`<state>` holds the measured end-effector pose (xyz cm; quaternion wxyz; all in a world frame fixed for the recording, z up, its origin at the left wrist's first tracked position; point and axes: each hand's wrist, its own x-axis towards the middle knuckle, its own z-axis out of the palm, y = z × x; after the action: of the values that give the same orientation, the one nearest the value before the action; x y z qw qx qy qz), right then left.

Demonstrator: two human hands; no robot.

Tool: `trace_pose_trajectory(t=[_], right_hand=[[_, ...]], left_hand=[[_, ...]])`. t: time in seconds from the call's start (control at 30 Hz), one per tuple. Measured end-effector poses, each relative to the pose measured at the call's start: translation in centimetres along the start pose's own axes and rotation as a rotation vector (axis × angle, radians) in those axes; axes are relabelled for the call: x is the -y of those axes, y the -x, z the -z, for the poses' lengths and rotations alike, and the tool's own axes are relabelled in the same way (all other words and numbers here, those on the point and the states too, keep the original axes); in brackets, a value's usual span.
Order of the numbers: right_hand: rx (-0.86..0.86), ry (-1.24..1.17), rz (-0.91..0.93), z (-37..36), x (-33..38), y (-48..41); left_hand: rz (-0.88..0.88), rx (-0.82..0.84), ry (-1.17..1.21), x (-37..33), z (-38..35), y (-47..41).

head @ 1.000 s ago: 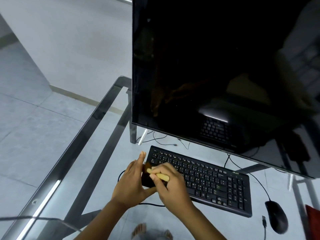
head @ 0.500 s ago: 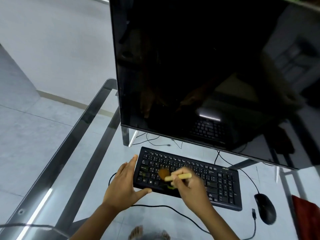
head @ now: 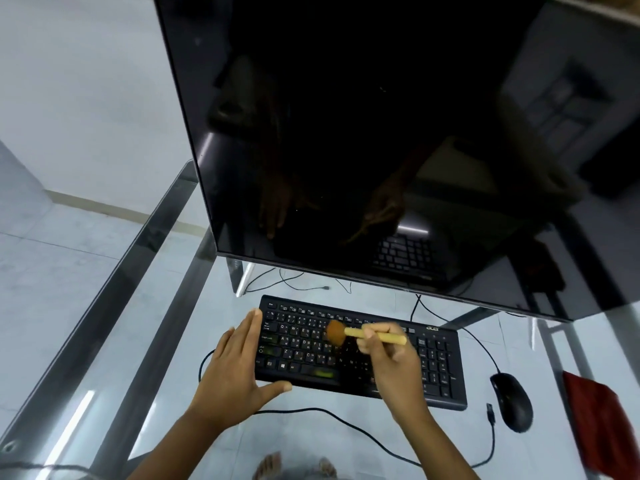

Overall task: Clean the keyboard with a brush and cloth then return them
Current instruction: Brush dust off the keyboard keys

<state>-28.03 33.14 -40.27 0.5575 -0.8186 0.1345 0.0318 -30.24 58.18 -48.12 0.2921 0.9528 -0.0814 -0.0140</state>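
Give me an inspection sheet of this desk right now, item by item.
Surface: glass desk on a metal frame.
Job's things: brush over the black keyboard; red cloth at the desk's right edge.
Clutter: black mouse.
Grippers: left hand braces the keyboard's left end; right hand holds the brush.
Cables: keyboard cable loops in front; loose USB plug.
Surroundings: dark monitor, tiled floor.

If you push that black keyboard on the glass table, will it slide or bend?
The flat black plastic keyboard would probably slide, since the clear glass tabletop looks smooth; the left hand braces its end, perhaps for that reason. It looks rigid, so likely no bending. Its thin black cable might tug slightly.
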Motion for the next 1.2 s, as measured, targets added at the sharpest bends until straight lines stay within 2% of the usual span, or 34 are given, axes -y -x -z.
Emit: trace_pose_trajectory(t=[0.1,0.17,0.23,0.33,0.43,0.47,0.57,0.7,0.83,0.93,1.07,1.2], right_hand=[[0.123,0.112,0.057,0.2,-0.1,0.1],[0.006,0.209,0.178,0.7,-0.2,-0.1],[-0.018,0.170,0.172,1.4,-0.5,-0.4],[0.141,0.187,0.116,1.1,-0.9,0.0],[-0.036,0.230,0.195,1.0,-0.8,-0.3],[-0.033,0.229,0.208,0.8,-0.6,-0.4],[0.150,0.292,0.209,-1.1,0.0,-0.5],[-0.026,0.260,0.289,-2.7,1.7,-1.6],[0.166,0.359,0.375,-4.9,2.6,-2.4],[0.078,0.331,0.463,-5.9,3.7,-3.1],[0.176,0.316,0.444,-7.7,4.1,-3.2],[0.128,0.290,0.439,-8.6,5.0,-4.0]], left_hand=[[0.026,0.024,-0.019,-0.6,0.0,-0.6],[0.041,0.046,-0.023,-0.6,-0.4,-0.9],[0.051,0.057,-0.026,-0.5,-0.7,-1.2],[0.049,0.067,-0.010,-0.2,-0.9,-1.1],[0.048,0.050,0.032,-0.4,-1.0,-1.1],[0.051,0.042,0.045,-0.5,-1.0,-1.1],[0.060,0.033,0.056,-0.5,-0.9,-0.9],[0.062,0.002,0.063,-0.7,-0.8,-0.8],[0.087,0.008,0.057,-0.4,-1.0,-0.7],[0.050,-0.001,0.034,-0.3,-1.1,-0.7],[0.023,-0.013,0.027,-0.1,-1.1,-0.8],[0.019,-0.005,0.009,-0.2,-1.0,-0.8]])
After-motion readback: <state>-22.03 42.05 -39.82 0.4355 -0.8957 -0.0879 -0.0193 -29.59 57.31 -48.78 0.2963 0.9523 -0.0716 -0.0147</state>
